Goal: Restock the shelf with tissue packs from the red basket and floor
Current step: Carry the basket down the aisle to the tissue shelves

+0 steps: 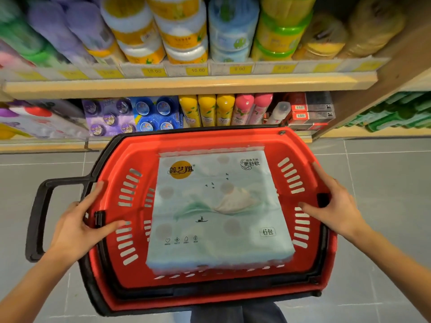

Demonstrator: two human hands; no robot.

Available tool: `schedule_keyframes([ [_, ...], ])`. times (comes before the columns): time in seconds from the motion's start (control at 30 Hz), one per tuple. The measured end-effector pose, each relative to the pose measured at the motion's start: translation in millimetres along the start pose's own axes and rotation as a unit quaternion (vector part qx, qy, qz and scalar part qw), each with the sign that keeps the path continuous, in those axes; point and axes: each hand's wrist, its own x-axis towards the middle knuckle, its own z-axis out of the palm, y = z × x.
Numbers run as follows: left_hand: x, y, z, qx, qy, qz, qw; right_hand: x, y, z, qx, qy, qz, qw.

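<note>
A red basket (296,145) with black trim fills the middle of the head view, held above the grey floor. Inside it lies a pale green tissue pack (217,206) printed with a mountain scene and a yellow circle logo. My left hand (81,224) grips the basket's left rim, thumb over the inner wall and fingers outside. My right hand (333,206) holds the right rim, fingers spread along the edge. The shelf (186,86) stands just beyond the basket.
The upper shelf holds rolls of paper in purple, yellow, blue and green wrappers above yellow price tags (198,71). The lower shelf carries spray cans (207,110), blue and purple blister packs and red boxes. A black basket handle (39,220) sticks out left. Green bottles (396,115) sit right.
</note>
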Motion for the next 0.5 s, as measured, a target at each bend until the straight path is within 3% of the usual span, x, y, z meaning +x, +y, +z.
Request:
schedule_keyframes([
  [0.17,-37.9,27.1,-69.1,0.001,0.057,-0.027,0.998,-9.7,-54.1,-46.6,0.051,-0.010,-0.039,0.998],
  [0.5,-171.3,100.3,-245.2,-0.089,0.167,-0.061,0.980,-74.4,-218.4,-170.6,0.041,0.009,-0.187,0.981],
])
